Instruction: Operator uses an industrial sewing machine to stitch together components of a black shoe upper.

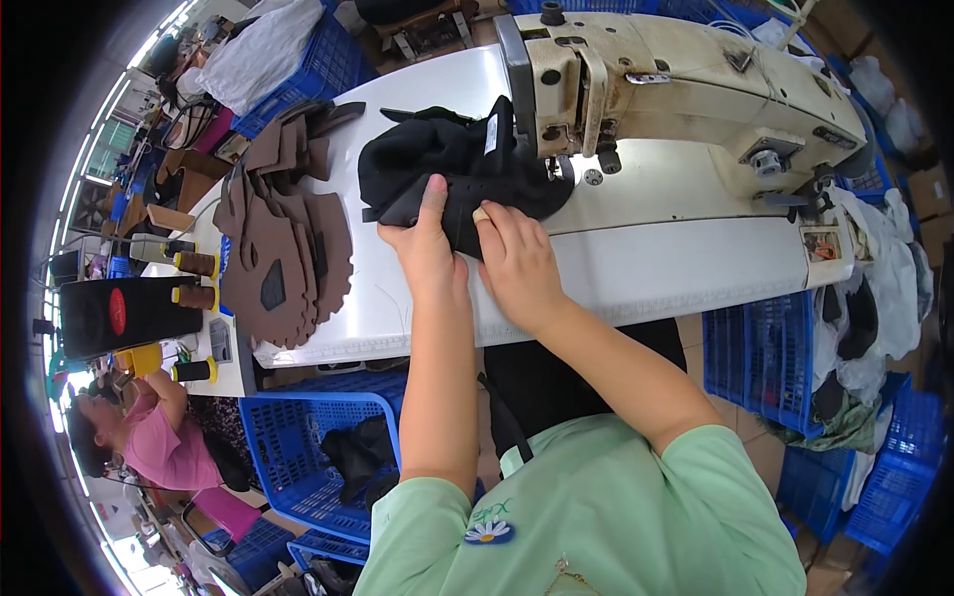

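Note:
Both hands are on a black shoe upper point(422, 154), a soft piece with a small white label point(491, 133), lying on the white sewing table. My left hand point(427, 253) grips its near edge, thumb on top and fingers hidden beneath. Just to the right, my right hand point(519, 260) is closed on the same edge, its fingers bent and its thumb pressed down on the black material. The upper's right end lies by the needle area of a cream sewing machine point(686, 89). Whether the needle is in the material cannot be made out.
Stacked brown cut pieces point(273, 233) lie at the table's left. Thread spools point(196, 263) stand beyond them. A blue crate point(288, 437) holding black pieces sits below the table's left end; another blue crate point(755, 348) is at right. A person in pink point(174, 442) sits at far left.

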